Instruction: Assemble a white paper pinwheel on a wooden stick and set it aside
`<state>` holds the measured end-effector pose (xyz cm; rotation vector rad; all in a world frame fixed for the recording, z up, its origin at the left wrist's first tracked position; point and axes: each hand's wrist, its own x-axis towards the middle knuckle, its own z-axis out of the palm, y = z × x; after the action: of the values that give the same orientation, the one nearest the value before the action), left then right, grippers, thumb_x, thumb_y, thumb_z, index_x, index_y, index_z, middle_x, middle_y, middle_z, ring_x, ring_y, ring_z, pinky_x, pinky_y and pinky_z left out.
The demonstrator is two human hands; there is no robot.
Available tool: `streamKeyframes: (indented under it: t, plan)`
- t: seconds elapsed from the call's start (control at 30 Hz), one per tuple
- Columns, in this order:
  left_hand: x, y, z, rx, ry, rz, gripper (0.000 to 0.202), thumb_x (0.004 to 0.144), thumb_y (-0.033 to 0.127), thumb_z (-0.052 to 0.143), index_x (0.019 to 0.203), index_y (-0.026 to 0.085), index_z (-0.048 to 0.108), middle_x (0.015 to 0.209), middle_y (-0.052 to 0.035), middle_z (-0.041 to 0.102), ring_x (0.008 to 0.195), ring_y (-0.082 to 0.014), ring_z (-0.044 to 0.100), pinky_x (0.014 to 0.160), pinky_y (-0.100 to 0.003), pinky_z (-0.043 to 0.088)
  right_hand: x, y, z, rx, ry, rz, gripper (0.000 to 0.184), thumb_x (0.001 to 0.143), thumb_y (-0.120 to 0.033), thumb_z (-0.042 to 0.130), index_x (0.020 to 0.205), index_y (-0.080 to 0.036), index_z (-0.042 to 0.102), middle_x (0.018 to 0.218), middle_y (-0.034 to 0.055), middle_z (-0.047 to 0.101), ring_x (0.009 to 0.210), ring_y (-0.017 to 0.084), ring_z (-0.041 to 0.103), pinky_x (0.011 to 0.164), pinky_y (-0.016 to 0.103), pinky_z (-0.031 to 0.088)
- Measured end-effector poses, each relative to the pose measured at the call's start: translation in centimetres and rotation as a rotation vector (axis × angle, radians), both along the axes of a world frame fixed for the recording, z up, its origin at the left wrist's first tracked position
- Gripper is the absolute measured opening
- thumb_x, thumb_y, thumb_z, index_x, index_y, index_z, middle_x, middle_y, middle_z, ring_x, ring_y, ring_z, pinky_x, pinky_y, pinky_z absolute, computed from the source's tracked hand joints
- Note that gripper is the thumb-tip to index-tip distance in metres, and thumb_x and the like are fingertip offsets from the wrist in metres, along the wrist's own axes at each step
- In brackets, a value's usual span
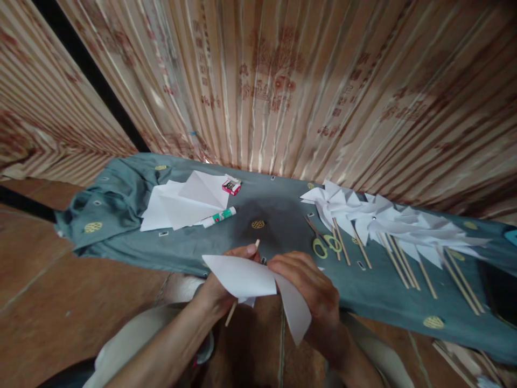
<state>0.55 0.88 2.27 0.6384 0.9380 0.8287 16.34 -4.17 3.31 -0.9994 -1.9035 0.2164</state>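
Observation:
My left hand is closed round a thin wooden stick whose top end pokes out above my fingers. A folded white paper pinwheel sits against the stick, covering most of it. My right hand is closed on the paper's right side, fingers pressed over the folds near the middle. Both hands are low in the view, just in front of the near edge of a grey-green cloth spread on the floor.
On the cloth lie loose white paper sheets, a glue stick, a small red box, yellow-handled scissors, and several finished paper pinwheels on sticks at the right. A patterned curtain hangs behind. Brown tiled floor lies at the left.

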Motion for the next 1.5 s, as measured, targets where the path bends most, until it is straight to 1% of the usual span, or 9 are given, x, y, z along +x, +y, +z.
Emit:
streamKeyframes:
  t: [0.17, 0.33, 0.4, 0.5, 0.63, 0.87, 1.07, 1.33, 1.5]
  plan:
    - [0.1, -0.3, 0.2, -0.070, -0.033, 0.077, 0.043, 0.040, 0.043, 0.091, 0.050, 0.015, 0.060, 0.043, 0.0018, 0.056, 0.040, -0.0073, 0.045, 0.042, -0.022, 0.031, -0.2, 0.1, 0.2, 0.004, -0.011, -0.004, 0.019, 0.098, -0.022, 0.052, 0.114, -0.020, 0.062, 0.099, 0.0088, 0.075, 0.090, 0.022, 0.067, 0.079, 0.037, 0.056]
    - [-0.2, -0.6, 0.1, 0.217, 0.077, 0.089, 0.020, 0.057, 0.033, 0.081, 0.056, 0.017, 0.069, 0.057, -0.0008, 0.065, 0.058, -0.0148, 0.057, 0.062, -0.028, 0.048, 0.0, 0.0, 0.5, 0.011, 0.006, 0.003, 0.024, 0.100, -0.023, 0.050, 0.121, -0.022, 0.060, 0.100, 0.0085, 0.075, 0.092, 0.023, 0.069, 0.080, 0.039, 0.057]
    - [-0.4, -0.6, -0.1, 0.335, 0.147, 0.086, 0.012, 0.060, 0.029, 0.077, 0.058, 0.019, 0.071, 0.062, -0.0015, 0.068, 0.065, -0.0173, 0.061, 0.072, -0.031, 0.050, 0.1, -0.1, 0.5, 0.009, 0.016, -0.001, 0.029, 0.098, -0.019, 0.053, 0.125, -0.023, 0.058, 0.103, 0.0086, 0.074, 0.096, 0.023, 0.069, 0.084, 0.040, 0.057]
    - [-0.6, -0.5, -0.2, 0.396, 0.190, 0.032, 0.007, 0.061, 0.026, 0.074, 0.059, 0.020, 0.072, 0.064, -0.0021, 0.068, 0.067, -0.0193, 0.062, 0.075, -0.032, 0.051, 0.3, -0.3, 0.5, 0.008, 0.024, -0.025, 0.032, 0.097, -0.016, 0.054, 0.127, -0.024, 0.056, 0.105, 0.0082, 0.074, 0.101, 0.023, 0.068, 0.088, 0.040, 0.057]
    - [-0.6, -0.6, 0.3, 0.346, 0.126, 0.021, 0.007, 0.060, 0.025, 0.076, 0.060, 0.020, 0.070, 0.064, -0.0026, 0.069, 0.066, -0.0203, 0.064, 0.068, -0.032, 0.053, 0.4, -0.3, 0.9, 0.042, 0.001, -0.023, 0.028, 0.100, -0.019, 0.048, 0.126, -0.023, 0.058, 0.103, 0.0080, 0.075, 0.099, 0.023, 0.070, 0.087, 0.040, 0.057]
    - [-0.2, -1.0, 1.5, 0.202, 0.074, 0.061, 0.011, 0.053, 0.026, 0.078, 0.057, 0.017, 0.073, 0.060, -0.0022, 0.070, 0.058, -0.0157, 0.062, 0.054, -0.025, 0.049, 0.8, -0.4, 1.1, 0.140, -0.076, -0.028, 0.025, 0.098, -0.014, 0.051, 0.120, -0.014, 0.062, 0.102, 0.0110, 0.076, 0.099, 0.022, 0.071, 0.089, 0.038, 0.058]
    - [-0.1, -1.4, 1.9, 0.204, 0.118, 0.068, 0.010, 0.054, 0.025, 0.078, 0.056, 0.016, 0.074, 0.059, -0.0014, 0.069, 0.059, -0.0141, 0.062, 0.056, -0.022, 0.048, 0.8, -0.5, 1.1, 0.146, -0.098, -0.073, 0.030, 0.097, -0.014, 0.050, 0.124, -0.018, 0.060, 0.101, 0.0084, 0.076, 0.097, 0.022, 0.071, 0.087, 0.038, 0.059]
    - [0.1, -1.2, 2.7, 0.152, 0.118, 0.038, 0.011, 0.054, 0.026, 0.077, 0.054, 0.016, 0.073, 0.058, -0.0022, 0.069, 0.060, -0.0142, 0.061, 0.057, -0.023, 0.048, 0.7, -0.5, 0.9, 0.138, -0.101, -0.066, 0.028, 0.098, -0.013, 0.046, 0.121, -0.016, 0.060, 0.102, 0.0102, 0.075, 0.098, 0.022, 0.071, 0.088, 0.038, 0.057]
    - [-0.2, -1.4, 2.6, 0.150, 0.149, 0.058, 0.010, 0.059, 0.024, 0.073, 0.054, 0.016, 0.072, 0.059, -0.0027, 0.069, 0.061, -0.0144, 0.062, 0.059, -0.023, 0.049, 0.7, -0.5, 1.3, 0.129, -0.101, -0.067, 0.026, 0.098, -0.015, 0.046, 0.119, -0.017, 0.061, 0.099, 0.0093, 0.076, 0.096, 0.022, 0.071, 0.086, 0.037, 0.058]
